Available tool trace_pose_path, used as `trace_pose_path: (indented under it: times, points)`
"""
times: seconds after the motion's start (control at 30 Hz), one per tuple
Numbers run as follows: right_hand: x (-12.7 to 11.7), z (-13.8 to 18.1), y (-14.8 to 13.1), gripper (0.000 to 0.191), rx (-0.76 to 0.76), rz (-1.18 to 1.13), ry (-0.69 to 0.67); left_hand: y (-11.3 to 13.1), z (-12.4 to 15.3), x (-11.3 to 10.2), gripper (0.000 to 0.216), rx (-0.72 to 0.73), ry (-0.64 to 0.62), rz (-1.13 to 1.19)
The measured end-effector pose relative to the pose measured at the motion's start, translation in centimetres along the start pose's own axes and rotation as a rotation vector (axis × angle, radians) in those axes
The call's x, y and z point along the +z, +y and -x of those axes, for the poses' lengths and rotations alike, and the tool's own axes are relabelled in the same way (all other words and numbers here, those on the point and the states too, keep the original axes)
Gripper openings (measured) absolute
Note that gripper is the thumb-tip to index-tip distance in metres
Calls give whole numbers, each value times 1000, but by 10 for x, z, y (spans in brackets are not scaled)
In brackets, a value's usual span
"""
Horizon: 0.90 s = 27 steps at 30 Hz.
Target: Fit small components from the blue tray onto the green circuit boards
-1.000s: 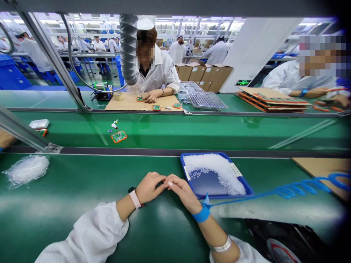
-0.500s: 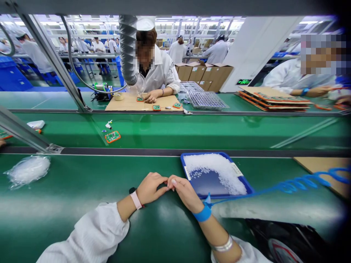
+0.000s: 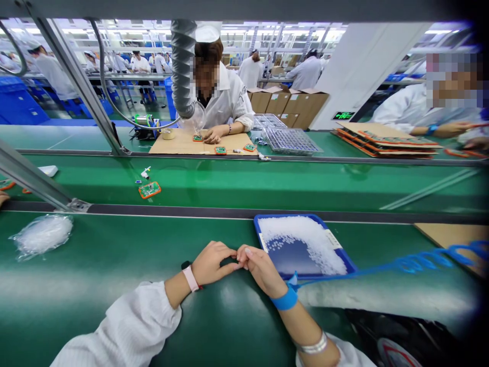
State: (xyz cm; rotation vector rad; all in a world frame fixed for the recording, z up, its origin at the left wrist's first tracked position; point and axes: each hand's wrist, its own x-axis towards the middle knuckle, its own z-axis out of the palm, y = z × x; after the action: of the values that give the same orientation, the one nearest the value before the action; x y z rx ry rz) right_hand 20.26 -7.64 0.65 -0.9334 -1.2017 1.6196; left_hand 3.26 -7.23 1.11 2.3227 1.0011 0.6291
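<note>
My left hand [image 3: 213,262] and my right hand [image 3: 261,269] meet at the fingertips above the green bench top [image 3: 229,316]. The left thumb and forefinger reach toward the right hand, whose fingers are curled into a pinch. Both hands look closed at the tips; anything between them is too small or too hidden to name. Just beyond the right hand lies a blue tray [image 3: 256,224] with many small white plastic pieces [image 3: 296,227] heaped along its far and right sides. A blue wrist strap [image 3: 286,299] circles my right wrist, its coiled cord [image 3: 420,261] running off to the right.
A clear bag of white pieces [image 3: 44,234] lies at left. On the belt [image 3: 267,183] sits a green circuit board with orange edging [image 3: 150,190], near a small white part [image 3: 145,173]. A co-worker [image 3: 225,102] works opposite. Cardboard [image 3: 451,239] and a black bag [image 3: 405,331] are at right.
The circuit board and small white parts on the belt have slid left. The view has shifted slightly; my hands keep nearly the same pose, fingertips together.
</note>
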Motion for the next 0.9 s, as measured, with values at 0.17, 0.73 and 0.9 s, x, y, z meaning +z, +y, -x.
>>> trace_pose_path:
  times: [0.17, 0.73, 0.9]
  points:
    - [1, 1, -2, 35, 19, -23, 8, -2, 0, 1, 26, 4, 9, 33]
    - [-2, 0, 1, 32, 22, -157, -14, -3, 0, 1, 26, 41, 19, 65]
    - [-3, 0, 3, 32, -16, -107, -28, -1, 1, -1, 25, 44, -3, 49]
